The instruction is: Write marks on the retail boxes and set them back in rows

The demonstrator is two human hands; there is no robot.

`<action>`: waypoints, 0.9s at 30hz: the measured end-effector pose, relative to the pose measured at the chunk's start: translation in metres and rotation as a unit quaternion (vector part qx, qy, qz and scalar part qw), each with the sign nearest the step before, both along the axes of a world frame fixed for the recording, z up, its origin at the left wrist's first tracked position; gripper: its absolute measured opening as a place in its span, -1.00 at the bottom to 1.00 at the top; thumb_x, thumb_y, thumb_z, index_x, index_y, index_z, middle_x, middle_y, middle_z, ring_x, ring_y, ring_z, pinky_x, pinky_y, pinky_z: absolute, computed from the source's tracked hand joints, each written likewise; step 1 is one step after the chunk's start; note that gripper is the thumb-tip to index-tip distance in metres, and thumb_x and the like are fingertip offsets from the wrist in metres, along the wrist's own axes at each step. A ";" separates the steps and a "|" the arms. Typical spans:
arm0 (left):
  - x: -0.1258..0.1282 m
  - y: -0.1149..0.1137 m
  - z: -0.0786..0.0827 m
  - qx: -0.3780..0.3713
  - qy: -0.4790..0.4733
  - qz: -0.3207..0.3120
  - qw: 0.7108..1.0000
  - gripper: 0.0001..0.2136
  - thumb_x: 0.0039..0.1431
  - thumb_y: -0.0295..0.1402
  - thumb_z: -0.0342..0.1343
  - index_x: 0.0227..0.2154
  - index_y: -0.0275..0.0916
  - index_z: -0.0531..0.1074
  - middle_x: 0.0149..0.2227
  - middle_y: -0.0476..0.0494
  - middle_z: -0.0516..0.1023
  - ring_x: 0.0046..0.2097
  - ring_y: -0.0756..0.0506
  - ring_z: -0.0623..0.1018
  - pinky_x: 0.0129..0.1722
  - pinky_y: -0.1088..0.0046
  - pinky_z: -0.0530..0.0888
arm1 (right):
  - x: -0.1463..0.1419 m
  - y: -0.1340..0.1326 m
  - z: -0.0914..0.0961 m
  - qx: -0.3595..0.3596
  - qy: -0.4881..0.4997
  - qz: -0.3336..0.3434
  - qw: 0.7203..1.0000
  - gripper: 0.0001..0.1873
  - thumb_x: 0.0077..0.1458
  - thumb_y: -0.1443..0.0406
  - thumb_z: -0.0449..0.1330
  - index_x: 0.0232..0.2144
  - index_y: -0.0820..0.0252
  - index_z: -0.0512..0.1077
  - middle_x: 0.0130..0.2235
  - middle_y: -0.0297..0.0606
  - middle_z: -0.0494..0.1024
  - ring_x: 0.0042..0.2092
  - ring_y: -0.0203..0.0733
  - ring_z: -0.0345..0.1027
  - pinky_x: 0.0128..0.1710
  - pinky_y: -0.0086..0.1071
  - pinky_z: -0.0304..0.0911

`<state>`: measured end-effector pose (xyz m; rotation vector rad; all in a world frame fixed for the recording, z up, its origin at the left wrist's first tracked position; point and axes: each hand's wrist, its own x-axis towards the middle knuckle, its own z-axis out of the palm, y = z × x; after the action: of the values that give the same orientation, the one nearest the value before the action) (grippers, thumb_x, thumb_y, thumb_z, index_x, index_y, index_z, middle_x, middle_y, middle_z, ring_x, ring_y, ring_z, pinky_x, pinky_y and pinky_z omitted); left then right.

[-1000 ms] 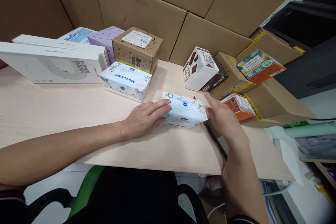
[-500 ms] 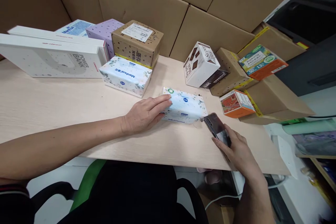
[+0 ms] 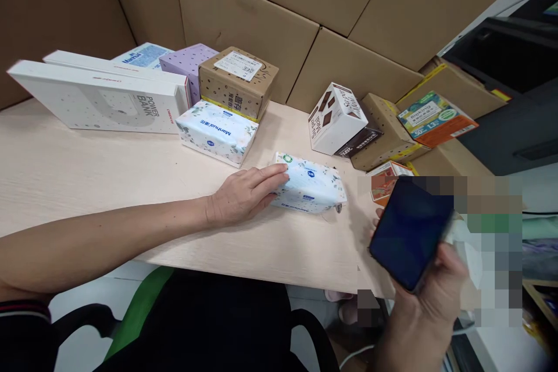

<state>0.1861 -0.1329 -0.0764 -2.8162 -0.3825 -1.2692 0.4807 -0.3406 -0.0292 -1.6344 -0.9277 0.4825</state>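
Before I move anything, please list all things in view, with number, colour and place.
Table: 1, pale, centre
Phone: 1, dark, right
Near tissue pack: 1, pale blue, centre
Far tissue pack: 1, pale blue, left
Flat boxes: 2, white, left
Blue pack: 1, blue, back left
Purple box: 1, purple, back left
Labelled box: 1, brown, beside purple box
Meal box: 1, white, right
Upper orange box: 1, orange-green, right
Lower orange box: 1, orange-white, behind phone
Cartons: several, brown, back and right
Chair: 1, green-black, below
Clutter: count unclear, mixed, right edge
Left hand: 1, on near tissue pack
Right hand: 1, holding phone
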 end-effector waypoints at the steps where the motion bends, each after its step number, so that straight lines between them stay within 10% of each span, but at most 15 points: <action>1: 0.000 0.000 0.000 0.000 -0.001 0.000 1.000 -0.61 0.42 -0.42 0.03 0.26 -0.28 0.22 0.21 -0.39 0.50 0.18 -0.22 0.59 0.06 0.20 0.65 | -0.014 0.002 0.006 0.045 0.116 0.013 0.992 -0.27 0.29 -0.11 -0.16 0.34 0.02 0.30 0.16 0.03 0.55 0.08 0.19 0.53 -0.03 0.09 0.48; 5: 0.000 -0.001 0.002 0.006 -0.003 -0.003 1.000 -0.62 0.42 -0.43 0.05 0.24 -0.32 0.24 0.20 -0.41 0.51 0.17 -0.23 0.60 0.05 0.20 0.66 | -0.069 0.018 0.019 0.061 0.399 0.094 0.910 -0.25 0.21 -0.24 -0.10 0.28 -0.13 0.36 0.01 -0.06 0.64 -0.16 0.09 0.56 -0.26 0.01 0.49; 11: -0.001 -0.002 0.003 -0.013 0.005 -0.008 1.000 -0.59 0.44 -0.43 0.01 0.28 -0.28 0.20 0.23 -0.39 0.49 0.22 -0.21 0.56 0.09 0.22 0.64 | -0.115 0.049 0.019 -0.029 0.542 0.290 0.788 -0.29 0.22 -0.27 -0.07 0.09 -0.01 0.50 0.11 -0.09 0.61 -0.08 0.02 0.53 -0.09 0.01 0.45; 27: 0.000 -0.002 0.004 -0.032 -0.001 -0.024 0.999 -0.58 0.43 -0.46 -0.02 0.29 -0.28 0.19 0.25 -0.40 0.46 0.22 -0.20 0.56 0.14 0.23 0.61 | -0.130 0.067 0.016 -0.003 0.585 0.280 0.761 -0.33 0.27 -0.18 -0.06 0.13 0.10 0.45 0.06 -0.10 0.62 -0.11 -0.09 0.55 -0.16 -0.18 0.48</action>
<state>0.1859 -0.1350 -0.0721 -2.8945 -0.3643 -1.2913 0.3506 -0.2740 -0.0134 -0.6958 -0.3785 1.6721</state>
